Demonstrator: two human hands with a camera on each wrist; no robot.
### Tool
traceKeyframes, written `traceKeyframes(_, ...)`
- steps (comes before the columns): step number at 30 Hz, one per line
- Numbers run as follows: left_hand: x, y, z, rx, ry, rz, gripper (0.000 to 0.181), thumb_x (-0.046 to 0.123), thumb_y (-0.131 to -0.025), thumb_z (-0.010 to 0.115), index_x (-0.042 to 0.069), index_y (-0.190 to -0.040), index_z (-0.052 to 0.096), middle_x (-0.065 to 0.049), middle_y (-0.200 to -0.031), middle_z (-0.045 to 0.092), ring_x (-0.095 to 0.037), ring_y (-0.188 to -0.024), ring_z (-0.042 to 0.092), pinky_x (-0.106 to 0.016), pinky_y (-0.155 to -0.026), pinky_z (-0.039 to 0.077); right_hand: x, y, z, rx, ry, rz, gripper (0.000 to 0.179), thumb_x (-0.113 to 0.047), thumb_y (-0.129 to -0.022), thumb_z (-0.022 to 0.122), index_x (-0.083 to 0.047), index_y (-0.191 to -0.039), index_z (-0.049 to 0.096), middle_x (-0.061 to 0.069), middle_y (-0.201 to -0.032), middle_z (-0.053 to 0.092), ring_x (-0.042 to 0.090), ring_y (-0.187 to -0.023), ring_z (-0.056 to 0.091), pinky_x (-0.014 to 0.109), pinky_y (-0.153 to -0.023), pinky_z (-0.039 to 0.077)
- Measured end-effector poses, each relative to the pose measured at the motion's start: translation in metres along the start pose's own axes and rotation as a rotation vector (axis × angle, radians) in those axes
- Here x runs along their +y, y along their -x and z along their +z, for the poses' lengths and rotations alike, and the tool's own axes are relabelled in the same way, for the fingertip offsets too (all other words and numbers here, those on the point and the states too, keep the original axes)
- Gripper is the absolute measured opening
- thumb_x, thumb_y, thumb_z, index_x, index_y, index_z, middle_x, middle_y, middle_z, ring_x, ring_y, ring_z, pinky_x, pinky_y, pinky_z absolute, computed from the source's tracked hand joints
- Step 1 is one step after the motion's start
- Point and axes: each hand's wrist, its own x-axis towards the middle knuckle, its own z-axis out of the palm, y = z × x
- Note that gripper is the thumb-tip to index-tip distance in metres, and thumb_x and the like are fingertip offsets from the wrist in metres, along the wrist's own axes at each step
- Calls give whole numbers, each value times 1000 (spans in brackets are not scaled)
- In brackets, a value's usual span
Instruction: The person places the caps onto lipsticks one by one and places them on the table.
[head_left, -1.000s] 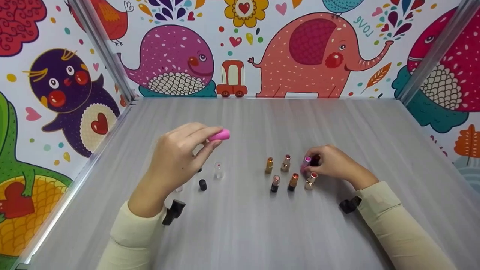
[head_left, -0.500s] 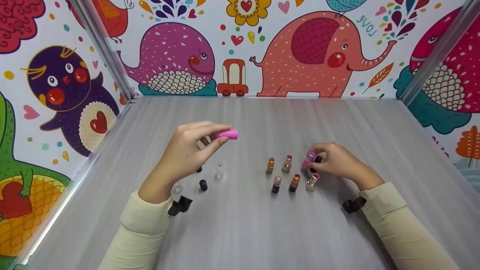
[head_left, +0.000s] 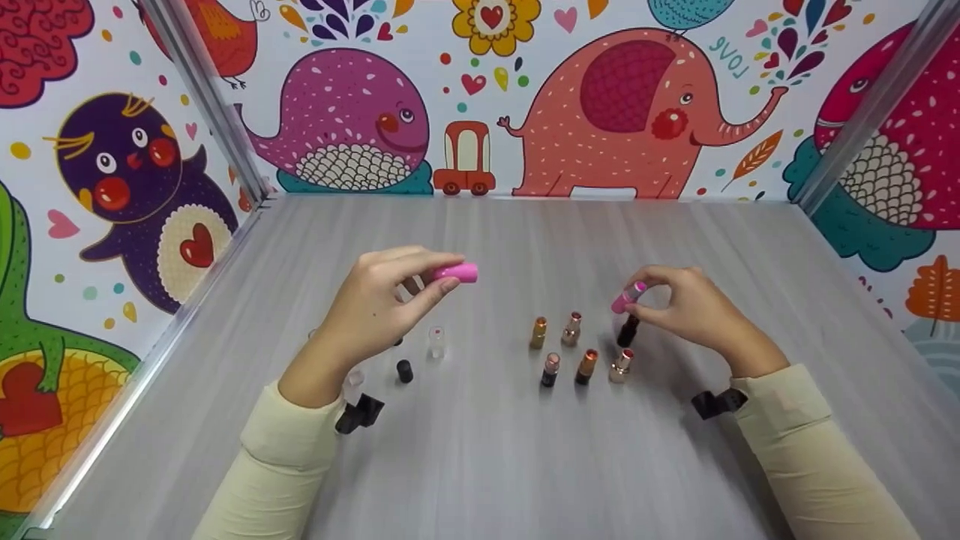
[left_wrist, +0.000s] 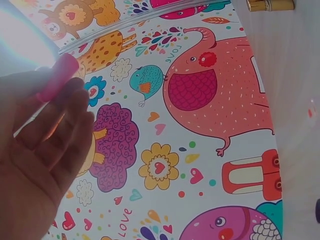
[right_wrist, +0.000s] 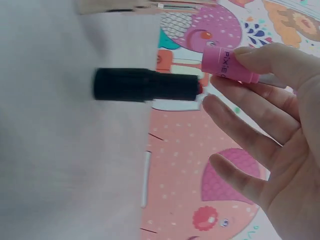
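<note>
Left hand: my left hand [head_left: 375, 307] is raised over the table [head_left: 480, 465], thumb and fingertips pinching the pink cap [head_left: 459, 273].
Pink cap: it lies nearly sideways in my grip, one end pointing across toward my other hand, well apart from the pink lipstick [head_left: 627, 298].
Right hand: my right hand [head_left: 694, 307] pinches the pink lipstick between thumb and fingers; in the right wrist view the lower fingers spread loosely.
Pink lipstick: up off the table, tilted, its bright pink tip leaning back toward my palm; lettering shows on its side.
Black lipstick: the black lipstick [head_left: 627, 331] stands upright just below my right fingers, red at its tip; I cannot tell whether a finger touches it.
Back row: a gold lipstick [head_left: 538, 333] and a paler gold lipstick [head_left: 572, 328], both upright.
Front row: a pink-tipped lipstick [head_left: 550, 370], an orange-gold lipstick [head_left: 586, 367] with a black base, and a red-tipped lipstick [head_left: 621, 366], all standing.
Loose caps: near my left wrist, a clear cap [head_left: 437, 342] and a black cap [head_left: 405, 371]; others are partly hidden by my arm.
</note>
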Motion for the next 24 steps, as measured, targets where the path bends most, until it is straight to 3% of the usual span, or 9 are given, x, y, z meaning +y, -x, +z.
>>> traceKeyframes(5,1,-1,0,1,5,10,26,17,-97,81,8,-122,80,0,-106,80,-11,-86,70,-27,-72,61,-17,-1,-10,63,17,5,18,-15,-93,84,-13,-110,78,1,-103,79,23,-103,70,49,-89,56)
traceKeyframes(10,2,-1,2,-4,3,4,26,17,-98,80,8,-122,80,0,-106,80,-10,-85,70,-26,-72,61,-37,-4,-14,114,-8,-19,20,-7,-89,85,-8,-107,76,5,-100,79,32,-106,75,52,-94,61)
traceKeyframes(17,1,-5,6,-18,19,11,25,16,-99,79,7,-121,80,0,-103,80,-10,-82,68,-26,-71,60,-61,-5,-10,158,-54,2,21,-1,-88,84,-4,-104,70,7,-98,77,29,-94,80,44,-79,64)
traceKeyframes(24,0,-4,8,-26,22,5,25,16,-98,79,6,-121,80,0,-104,80,-10,-82,69,-27,-71,60,-80,-14,-6,155,-108,24,20,-2,-91,80,-4,-102,65,10,-98,76,27,-90,80,36,-74,65)
